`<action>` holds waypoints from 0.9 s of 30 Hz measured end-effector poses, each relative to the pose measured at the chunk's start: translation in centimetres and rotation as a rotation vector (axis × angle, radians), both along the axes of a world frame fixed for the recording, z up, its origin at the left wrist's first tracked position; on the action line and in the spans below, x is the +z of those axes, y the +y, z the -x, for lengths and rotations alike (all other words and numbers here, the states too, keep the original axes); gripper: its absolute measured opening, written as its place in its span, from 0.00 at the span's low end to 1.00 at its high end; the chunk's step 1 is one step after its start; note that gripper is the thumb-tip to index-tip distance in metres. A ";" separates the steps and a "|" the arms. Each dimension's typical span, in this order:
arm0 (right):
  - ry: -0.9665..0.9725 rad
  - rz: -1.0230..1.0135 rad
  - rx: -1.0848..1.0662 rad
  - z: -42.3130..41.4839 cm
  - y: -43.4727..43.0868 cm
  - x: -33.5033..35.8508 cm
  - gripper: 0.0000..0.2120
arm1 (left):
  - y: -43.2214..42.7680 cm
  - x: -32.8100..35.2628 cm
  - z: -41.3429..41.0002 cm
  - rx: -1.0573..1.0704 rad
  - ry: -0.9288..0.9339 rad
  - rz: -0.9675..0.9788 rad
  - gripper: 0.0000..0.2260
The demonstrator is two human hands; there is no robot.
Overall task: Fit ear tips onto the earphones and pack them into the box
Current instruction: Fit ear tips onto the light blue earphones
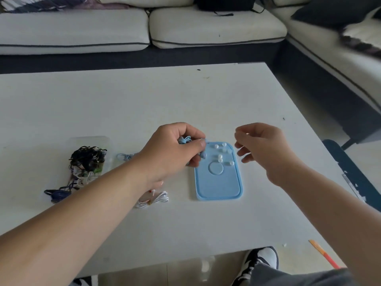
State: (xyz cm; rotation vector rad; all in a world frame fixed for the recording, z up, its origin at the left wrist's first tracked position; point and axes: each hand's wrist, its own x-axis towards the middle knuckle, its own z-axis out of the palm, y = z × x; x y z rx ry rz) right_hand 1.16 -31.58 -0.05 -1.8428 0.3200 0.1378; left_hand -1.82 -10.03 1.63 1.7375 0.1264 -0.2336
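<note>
My left hand (175, 149) grips a coiled light-blue earphone (184, 140), with one blue earbud (203, 155) poking out below the fingers. It hovers at the upper left corner of a light-blue tray (218, 186) that holds several small white ear tips (220, 156). My right hand (261, 149) floats just right of the tray's top end, fingers loosely curled and holding nothing that I can see. A clear plastic box (90, 141) at the left holds a tangle of black and white earphones (87, 159).
A bundled white earphone (153, 200) lies under my left forearm, and another light-blue cable (124, 156) lies left of my wrist. A dark-blue earphone (58, 194) sits near the box. The white table (123, 104) has sofas behind it. An orange stick (323, 253) lies at the front right edge.
</note>
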 end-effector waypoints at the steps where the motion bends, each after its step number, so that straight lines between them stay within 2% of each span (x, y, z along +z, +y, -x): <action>1: 0.025 0.077 0.024 -0.1 -0.9 -0.6 0.04 | -0.6 -0.1 0.0 0.008 0.002 0.005 0.01; 4: 0.093 0.275 0.133 0.0 -2.1 -2.9 0.06 | -1.7 -0.5 0.0 0.046 0.006 0.008 0.01; 8: 0.051 0.485 0.240 -0.3 -2.3 -5.2 0.05 | -2.1 -0.9 0.1 0.077 0.029 0.018 0.02; 20: -0.040 0.709 0.401 -0.8 -1.5 -6.4 0.07 | -0.7 -0.8 1.0 0.070 0.042 0.052 0.03; 23: -0.035 0.545 0.296 -0.3 -0.7 -4.7 0.06 | 0.3 -0.6 1.5 0.087 0.037 0.057 0.03; 27: 0.044 -0.076 0.162 1.4 2.6 -0.6 0.02 | 1.4 0.2 1.8 0.111 0.011 0.083 0.03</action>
